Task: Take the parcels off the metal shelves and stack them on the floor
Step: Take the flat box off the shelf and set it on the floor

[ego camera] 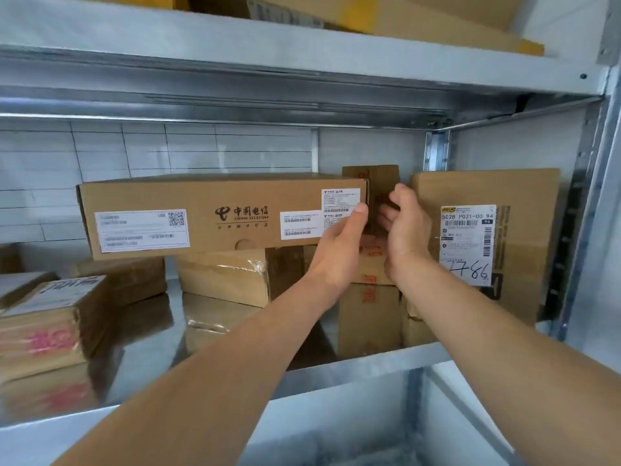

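Observation:
On the metal shelf (363,368) a small upright brown parcel (376,179) stands between a long flat telecom box (215,213) and a large labelled carton (524,230). My right hand (408,230) curls its fingers onto the small parcel's front, thumb up along its right edge. My left hand (339,253) reaches in beside it. Its thumb lies on the long box's front right corner, and its fingers are hidden in the gap between the two parcels. The long box rests on taped parcels (228,274).
More taped parcels (50,327) are stacked at the shelf's left front. An upper shelf (302,42) with cardboard boxes hangs close above. A steel upright (584,213) bounds the right side. A lower shelf level shows below the front lip.

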A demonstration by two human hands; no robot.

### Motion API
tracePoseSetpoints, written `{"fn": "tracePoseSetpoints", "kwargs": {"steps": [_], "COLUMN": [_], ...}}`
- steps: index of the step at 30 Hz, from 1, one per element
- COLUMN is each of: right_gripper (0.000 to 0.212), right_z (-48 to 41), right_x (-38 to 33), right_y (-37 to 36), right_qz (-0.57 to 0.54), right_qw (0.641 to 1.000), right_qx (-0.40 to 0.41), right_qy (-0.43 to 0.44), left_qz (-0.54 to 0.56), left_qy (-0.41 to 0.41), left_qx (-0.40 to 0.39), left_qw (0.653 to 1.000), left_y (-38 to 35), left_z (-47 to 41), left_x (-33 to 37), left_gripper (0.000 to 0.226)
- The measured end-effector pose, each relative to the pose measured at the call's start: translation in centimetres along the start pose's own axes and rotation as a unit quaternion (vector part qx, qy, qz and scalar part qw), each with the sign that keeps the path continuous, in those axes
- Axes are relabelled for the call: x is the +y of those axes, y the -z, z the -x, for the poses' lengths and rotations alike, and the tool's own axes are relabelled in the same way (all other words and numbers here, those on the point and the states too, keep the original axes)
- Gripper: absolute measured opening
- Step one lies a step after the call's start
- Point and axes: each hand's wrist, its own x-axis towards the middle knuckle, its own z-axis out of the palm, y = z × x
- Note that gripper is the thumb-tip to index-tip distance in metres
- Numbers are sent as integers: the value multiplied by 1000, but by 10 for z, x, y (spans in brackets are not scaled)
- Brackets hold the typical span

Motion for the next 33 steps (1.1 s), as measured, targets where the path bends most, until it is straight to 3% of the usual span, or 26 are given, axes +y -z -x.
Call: {"fn": "tracePoseSetpoints", "kwargs": {"steps": [3,8,12,16,21,24,26,30,33], "right_gripper": [19,34,31,31,30,33,34,35,43], "right_z": [10,32,46,48,46,44,45,48,53], "right_x": [0,11,16,15,9,8,6,4,8], "right_y": [-7,-19,-16,-14,-22,-22,-22,-22,-16], "right_qz": [-11,24,38,37,24,22,23,7,-28], "right_qw": [1000,1000,999,999,999,999,999,998,998], "right_qx": [-10,-18,-17,-18,-27,-35,-45,-64,-36], "right_qy": [7,2,6,-1,-8,-4,-6,-16,-37], "left_qz": [1,11,24,50,89,92,67,26,36], "left_qy": [7,12,25,26,24,2,-15,-32,-48], "left_qx": [13,60,161,344,526,598,611,522,543], "left_qw": [1000,998,986,937,845,796,789,852,837], "left_y": [14,46,76,116,159,179,193,212,209], "left_z": [8,30,49,62,65,64,64,68,74], "left_x": [0,-5,-12,-18,-18,-8,2,14,11], "left_gripper": [47,42,47,42,22,33,51,41,44]}}
